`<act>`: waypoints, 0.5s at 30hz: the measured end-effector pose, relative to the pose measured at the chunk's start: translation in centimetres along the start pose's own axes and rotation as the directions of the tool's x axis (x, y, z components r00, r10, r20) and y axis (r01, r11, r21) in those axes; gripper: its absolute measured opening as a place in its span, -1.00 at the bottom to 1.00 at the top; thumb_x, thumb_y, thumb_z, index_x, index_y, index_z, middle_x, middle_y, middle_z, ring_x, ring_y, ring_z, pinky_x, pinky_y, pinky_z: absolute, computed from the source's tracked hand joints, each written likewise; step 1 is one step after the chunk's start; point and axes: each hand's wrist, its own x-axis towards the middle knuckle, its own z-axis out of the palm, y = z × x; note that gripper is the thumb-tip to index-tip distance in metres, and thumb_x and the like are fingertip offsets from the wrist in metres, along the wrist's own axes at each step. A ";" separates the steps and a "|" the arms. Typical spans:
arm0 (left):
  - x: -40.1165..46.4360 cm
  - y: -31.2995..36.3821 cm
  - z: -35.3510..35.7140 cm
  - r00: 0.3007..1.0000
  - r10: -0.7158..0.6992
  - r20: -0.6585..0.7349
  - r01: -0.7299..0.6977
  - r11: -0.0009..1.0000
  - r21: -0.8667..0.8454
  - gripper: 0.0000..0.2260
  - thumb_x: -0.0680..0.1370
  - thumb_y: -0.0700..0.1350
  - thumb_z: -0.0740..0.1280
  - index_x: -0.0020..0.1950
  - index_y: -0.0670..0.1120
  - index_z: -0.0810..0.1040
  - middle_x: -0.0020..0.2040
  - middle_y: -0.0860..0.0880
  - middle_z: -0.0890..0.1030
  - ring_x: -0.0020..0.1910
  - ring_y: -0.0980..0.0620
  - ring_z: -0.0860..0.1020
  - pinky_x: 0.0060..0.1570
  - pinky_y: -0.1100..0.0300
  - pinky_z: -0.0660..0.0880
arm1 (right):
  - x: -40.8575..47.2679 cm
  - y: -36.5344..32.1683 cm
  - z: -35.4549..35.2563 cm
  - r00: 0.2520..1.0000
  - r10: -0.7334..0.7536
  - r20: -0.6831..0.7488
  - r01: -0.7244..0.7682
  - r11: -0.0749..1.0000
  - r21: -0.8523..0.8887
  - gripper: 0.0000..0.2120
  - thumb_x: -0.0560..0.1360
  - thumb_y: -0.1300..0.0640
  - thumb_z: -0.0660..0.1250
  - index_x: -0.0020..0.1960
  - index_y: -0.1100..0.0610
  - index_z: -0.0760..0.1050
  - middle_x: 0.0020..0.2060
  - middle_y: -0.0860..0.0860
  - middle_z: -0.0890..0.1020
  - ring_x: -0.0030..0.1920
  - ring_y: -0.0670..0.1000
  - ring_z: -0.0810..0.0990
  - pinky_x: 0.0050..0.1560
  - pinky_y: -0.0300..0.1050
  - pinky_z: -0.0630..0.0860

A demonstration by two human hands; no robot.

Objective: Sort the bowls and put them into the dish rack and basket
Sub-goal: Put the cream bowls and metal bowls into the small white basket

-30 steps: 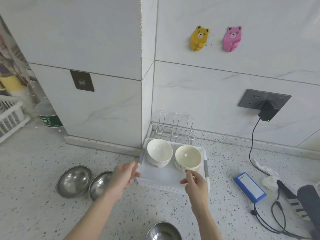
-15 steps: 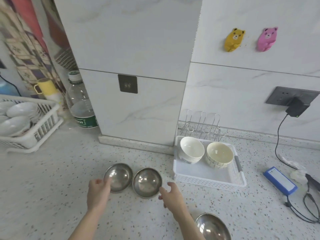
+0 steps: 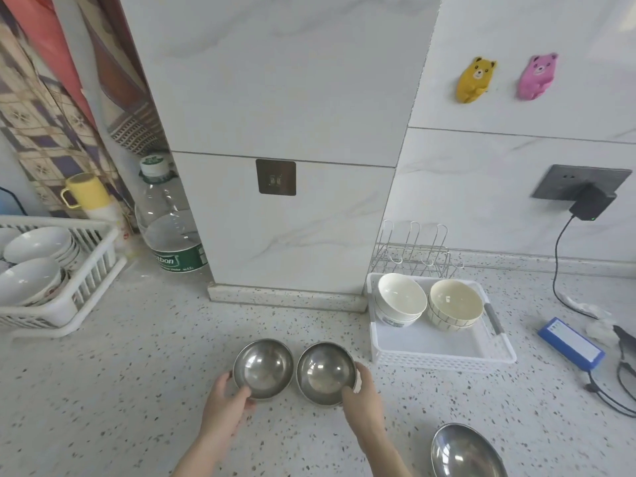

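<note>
Two small steel bowls stand side by side on the speckled counter. My left hand [image 3: 227, 404] grips the near rim of the left steel bowl [image 3: 263, 368]. My right hand [image 3: 361, 394] grips the near right rim of the right steel bowl [image 3: 325, 371]. A third, larger steel bowl [image 3: 464, 452] lies at the bottom right. The white basket [image 3: 444, 354] to the right holds a stack of white bowls [image 3: 401, 299] and a cream striped bowl [image 3: 454, 304]. At the far left, the white dish rack [image 3: 89, 270] holds several white bowls [image 3: 34, 263].
A tiled pillar [image 3: 292, 235] juts onto the counter behind the steel bowls. A large water bottle [image 3: 168, 222] and a yellow cup [image 3: 86, 191] stand beside the rack. A wire rack [image 3: 413, 249] sits behind the basket. A blue box [image 3: 571, 342] and cables lie right.
My hands left the white basket and moved left to the two steel bowls, and each now grips one. My view turned left, bringing the dish rack into sight.
</note>
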 end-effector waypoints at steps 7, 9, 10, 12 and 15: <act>-0.4 3.7 0.9 0.993 0.117 0.019 -0.116 0.991 -0.061 -0.54 0.58 -0.12 0.35 0.47 -0.01 0.34 -0.23 -0.13 0.72 -0.51 0.13 0.44 -0.53 0.26 0.30 | -0.3 -1.7 -3.9 0.978 -0.080 -0.190 0.110 0.982 0.154 -0.52 0.50 0.23 0.19 0.33 -0.19 0.34 -0.43 0.02 0.59 -0.56 -0.12 0.35 -0.43 -0.16 0.36; -1.0 4.9 1.9 0.987 0.152 0.046 -0.146 0.984 -0.100 -0.56 0.58 -0.10 0.37 0.44 0.01 0.36 -0.28 -0.13 0.72 -0.56 0.16 0.41 -0.56 0.28 0.27 | -0.2 -2.2 -6.1 0.956 -0.091 -0.279 0.145 0.973 0.179 -0.58 0.51 0.20 0.22 0.29 -0.16 0.39 -0.50 -0.02 0.62 -0.53 -0.15 0.49 -0.37 -0.15 0.42; -1.3 5.5 2.6 0.984 0.166 0.061 -0.158 0.981 -0.117 -0.57 0.58 -0.09 0.37 0.43 0.01 0.37 -0.29 -0.14 0.72 -0.58 0.17 0.40 -0.57 0.28 0.26 | -0.1 -2.5 -7.3 0.942 -0.097 -0.322 0.163 0.970 0.182 -0.60 0.51 0.18 0.23 0.29 -0.14 0.42 -0.49 0.00 0.64 -0.47 -0.16 0.56 -0.33 -0.13 0.44; -1.9 6.7 4.0 0.977 0.187 0.098 -0.172 0.974 -0.145 -0.59 0.58 -0.08 0.36 0.41 0.00 0.38 -0.29 -0.16 0.71 -0.59 0.16 0.36 -0.58 0.29 0.25 | 0.1 -2.9 -10.1 0.912 -0.116 -0.394 0.196 0.966 0.168 -0.61 0.51 0.15 0.24 0.30 -0.13 0.44 -0.46 0.02 0.67 -0.39 -0.18 0.61 -0.31 -0.12 0.44; -3.1 8.1 6.2 0.965 0.214 0.153 -0.187 0.966 -0.177 -0.68 0.59 -0.10 0.35 0.34 -0.05 0.46 -0.27 -0.20 0.71 -0.60 0.14 0.30 -0.58 0.29 0.22 | 0.4 -3.4 -14.8 0.868 -0.132 -0.479 0.205 0.973 0.103 -0.59 0.50 0.12 0.24 0.33 -0.09 0.46 -0.49 -0.02 0.66 -0.36 -0.13 0.61 -0.35 -0.15 0.41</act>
